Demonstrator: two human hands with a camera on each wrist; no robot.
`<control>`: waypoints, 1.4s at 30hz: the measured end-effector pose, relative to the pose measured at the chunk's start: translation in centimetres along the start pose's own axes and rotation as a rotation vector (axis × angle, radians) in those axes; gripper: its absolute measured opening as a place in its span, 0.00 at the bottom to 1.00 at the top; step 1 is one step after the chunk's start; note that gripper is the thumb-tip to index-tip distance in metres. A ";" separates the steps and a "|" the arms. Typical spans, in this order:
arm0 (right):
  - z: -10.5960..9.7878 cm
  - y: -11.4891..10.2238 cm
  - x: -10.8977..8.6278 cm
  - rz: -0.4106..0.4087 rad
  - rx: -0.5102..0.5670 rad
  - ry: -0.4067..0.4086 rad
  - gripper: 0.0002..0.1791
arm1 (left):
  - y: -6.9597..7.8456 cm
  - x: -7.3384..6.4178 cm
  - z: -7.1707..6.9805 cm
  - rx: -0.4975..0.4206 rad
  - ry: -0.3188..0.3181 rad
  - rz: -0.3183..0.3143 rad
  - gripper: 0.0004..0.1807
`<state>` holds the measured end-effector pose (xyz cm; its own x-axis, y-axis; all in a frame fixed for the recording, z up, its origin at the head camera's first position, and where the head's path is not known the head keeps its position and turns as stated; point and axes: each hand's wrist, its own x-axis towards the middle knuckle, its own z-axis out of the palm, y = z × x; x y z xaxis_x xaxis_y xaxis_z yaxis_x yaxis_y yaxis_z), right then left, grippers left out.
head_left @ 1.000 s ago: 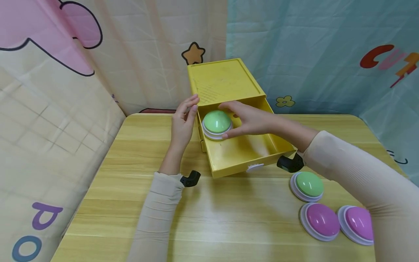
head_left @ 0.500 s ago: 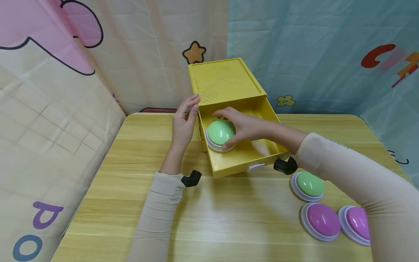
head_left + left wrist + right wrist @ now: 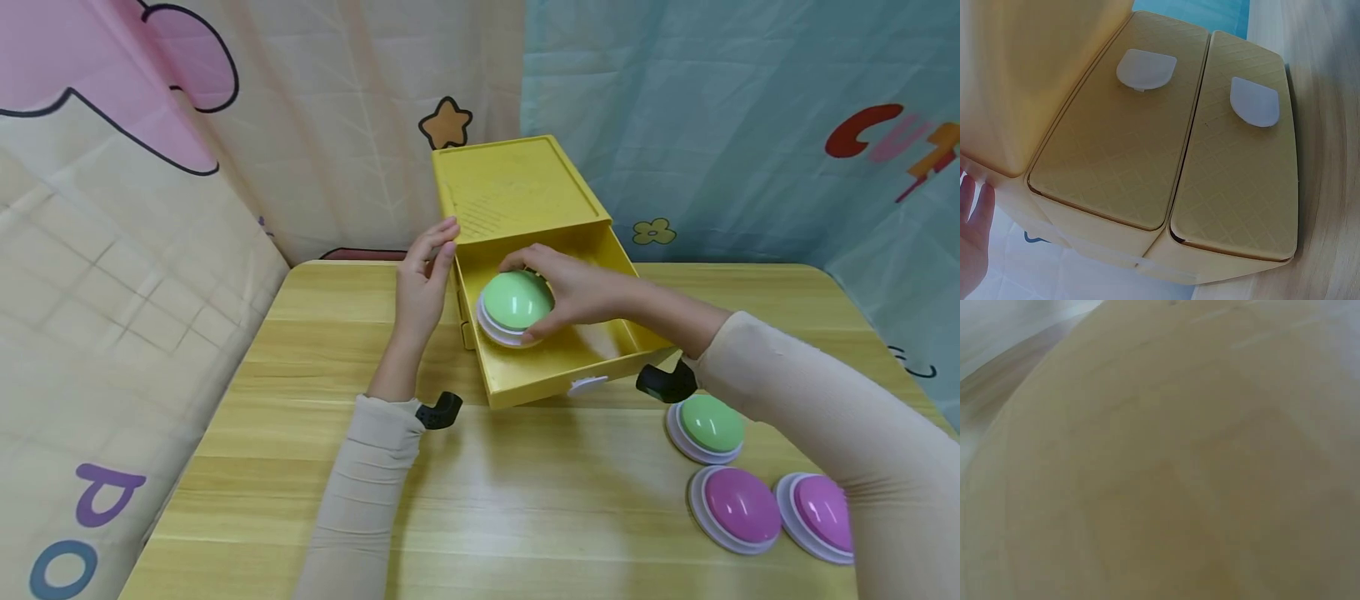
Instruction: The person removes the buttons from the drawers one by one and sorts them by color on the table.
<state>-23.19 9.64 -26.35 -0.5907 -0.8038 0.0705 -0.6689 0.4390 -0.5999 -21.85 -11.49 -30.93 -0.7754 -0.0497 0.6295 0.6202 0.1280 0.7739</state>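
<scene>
In the pulled-out top drawer (image 3: 525, 375) of a yellow drawer cabinet (image 3: 517, 187), my right hand (image 3: 581, 292) holds a green domed push button (image 3: 517, 300) with a white base. Thumb and fingers are curled round its right side, and the button looks slightly tilted. My left hand (image 3: 420, 292) rests its fairly straight fingertips against the cabinet's left side, near the top front corner. That hand (image 3: 975, 231) also shows at the left edge of the left wrist view. Only blurred yellow drawer surface (image 3: 1166, 462) fills most of the right wrist view.
Another green push button (image 3: 711, 423) and two pink ones, a nearer pink button (image 3: 742, 504) and a partly sleeve-hidden pink button (image 3: 821, 508), lie on the wooden table (image 3: 510, 500). Two closed drawers (image 3: 1116, 125) with white handles sit below. A printed curtain (image 3: 360, 125) hangs behind.
My right hand has taken hold of the green push button and moved it toward the drawer's front and right. The left hand stays at the cabinet's side.
</scene>
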 end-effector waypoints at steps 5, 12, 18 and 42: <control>-1.2 -1.1 -1.6 -0.011 -0.013 0.045 0.43 | 0.0 0.0 0.0 0.004 0.000 0.001 0.13; -3.1 -1.8 -4.9 -0.017 -0.051 0.115 0.43 | 0.1 -0.1 0.0 0.004 -0.004 0.000 0.13; -4.3 -1.3 -8.2 0.005 -0.088 0.199 0.43 | 0.0 -0.1 0.0 -0.006 -0.003 0.000 0.13; -1.8 7.6 -22.6 0.344 -0.059 0.581 0.43 | 0.0 -0.1 0.1 -0.012 0.005 0.020 0.13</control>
<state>-15.68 31.84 -31.09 -0.9101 -0.2751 0.3100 -0.4129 0.6654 -0.6219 -21.83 -11.36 -30.99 -0.7620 -0.0521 0.6454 0.6372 0.1171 0.7618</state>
